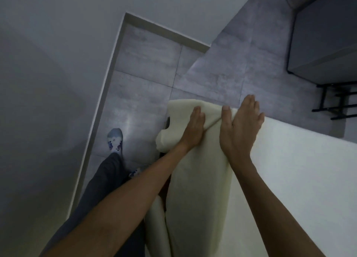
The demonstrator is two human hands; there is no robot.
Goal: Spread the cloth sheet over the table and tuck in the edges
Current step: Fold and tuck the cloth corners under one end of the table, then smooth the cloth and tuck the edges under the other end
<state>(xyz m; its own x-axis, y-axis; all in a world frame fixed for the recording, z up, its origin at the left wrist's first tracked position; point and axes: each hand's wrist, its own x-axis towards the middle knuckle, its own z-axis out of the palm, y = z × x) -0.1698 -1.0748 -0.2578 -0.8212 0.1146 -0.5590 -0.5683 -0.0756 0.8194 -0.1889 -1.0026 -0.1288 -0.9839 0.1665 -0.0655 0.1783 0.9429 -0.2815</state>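
A cream cloth sheet (199, 179) covers the table (309, 179), whose top fills the lower right. At the table's far left corner the sheet bunches into a loose fold (173, 141) that hangs over the side. My left hand (193, 129) lies flat on that fold, fingers together, pressing it against the table's side. My right hand (241, 125) rests flat on the corner of the top, fingers spread, thumb on the fold's crease. Neither hand grips the cloth. The table's legs are hidden.
Grey floor tiles (146, 87) lie beyond the corner. A white wall (48, 102) with a skirting runs close on the left. My foot (115, 141) in a patterned sock stands by the table. A dark cabinet (324, 34) and a black metal frame (336, 106) stand at the upper right.
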